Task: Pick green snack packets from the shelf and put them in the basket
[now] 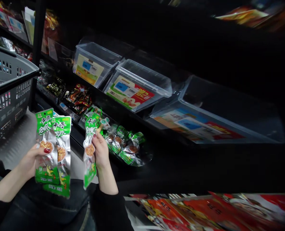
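My left hand (33,160) is closed on two snack packets (46,154), green and silver, overlapping like a small fan with the thumb across the front one. To its right, my right hand (101,149) grips a single snack packet (89,154) of the same look, turned partly edge-on. Behind that hand, on the low shelf, several matching green and silver packets (123,142) lie in a clear bin. The fingers behind the packets are hidden on both sides.
A grey shopping basket (11,106) stands at left, beside a black shelf post (38,35). Clear plastic bins (142,77) with price labels line the shelf above. Dark and red packets (78,96) lie in the low bins. Red-orange printed packaging (180,211) fills the lower right.
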`<state>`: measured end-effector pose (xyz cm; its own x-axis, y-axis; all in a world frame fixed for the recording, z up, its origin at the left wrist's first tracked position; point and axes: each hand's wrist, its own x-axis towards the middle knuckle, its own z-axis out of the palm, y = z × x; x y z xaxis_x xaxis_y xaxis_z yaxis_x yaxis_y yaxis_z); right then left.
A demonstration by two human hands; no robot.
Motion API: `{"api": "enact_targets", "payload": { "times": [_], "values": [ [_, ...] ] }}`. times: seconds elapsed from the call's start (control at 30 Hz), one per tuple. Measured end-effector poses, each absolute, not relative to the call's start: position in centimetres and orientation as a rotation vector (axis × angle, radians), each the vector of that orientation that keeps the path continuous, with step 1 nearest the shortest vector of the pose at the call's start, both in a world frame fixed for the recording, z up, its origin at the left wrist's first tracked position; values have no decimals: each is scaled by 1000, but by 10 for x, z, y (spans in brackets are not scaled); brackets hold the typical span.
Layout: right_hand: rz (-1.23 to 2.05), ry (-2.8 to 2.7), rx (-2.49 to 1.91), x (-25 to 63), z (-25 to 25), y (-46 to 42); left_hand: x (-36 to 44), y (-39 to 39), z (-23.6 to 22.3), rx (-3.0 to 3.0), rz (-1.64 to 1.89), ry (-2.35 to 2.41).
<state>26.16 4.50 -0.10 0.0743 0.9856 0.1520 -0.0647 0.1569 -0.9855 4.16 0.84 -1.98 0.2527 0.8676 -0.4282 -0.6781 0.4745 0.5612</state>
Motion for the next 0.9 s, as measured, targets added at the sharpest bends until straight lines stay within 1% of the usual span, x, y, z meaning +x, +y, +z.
{"api": "enact_targets", "payload": {
  "times": [0.07, 0.17, 0.23, 0.3, 0.4, 0.43, 0.47, 0.57, 0.63, 0.73, 0.83, 0.9],
  "values": [
    [799, -1175, -1223, 260, 3, 44, 41, 9, -19, 255, 1052, 701],
    [594, -1314, -1399, 251, 2, 40, 42, 8, -21, 223, 1029, 668],
    [517, -1459, -1532, 238, -3, 34, 44, 8, -24, 208, 1031, 705],
    [576, -1553, -1556, 223, -8, 28, 46, 7, -27, 211, 1025, 737],
    [790, -1629, -1449, 209, -10, 23, 51, 7, -28, 266, 1008, 780],
    [816, -1633, -1437, 208, -9, 22, 52, 7, -28, 288, 1012, 808],
    [785, -1621, -1441, 208, -7, 21, 54, 8, -28, 311, 1011, 844],
    [506, -1551, -1407, 212, 4, 18, 57, 9, -28, 389, 1008, 900],
    [432, -1626, -1317, 211, 9, 14, 59, 10, -32, 488, 1019, 874],
    [496, -1743, -1364, 205, 6, 11, 61, 11, -40, 711, 1046, 904],
    [590, -1706, -1478, 202, -2, 15, 63, 12, -47, 880, 1035, 980],
    [698, -1656, -1439, 204, -7, 20, 64, 13, -47, 885, 1030, 980]
  ]
}}
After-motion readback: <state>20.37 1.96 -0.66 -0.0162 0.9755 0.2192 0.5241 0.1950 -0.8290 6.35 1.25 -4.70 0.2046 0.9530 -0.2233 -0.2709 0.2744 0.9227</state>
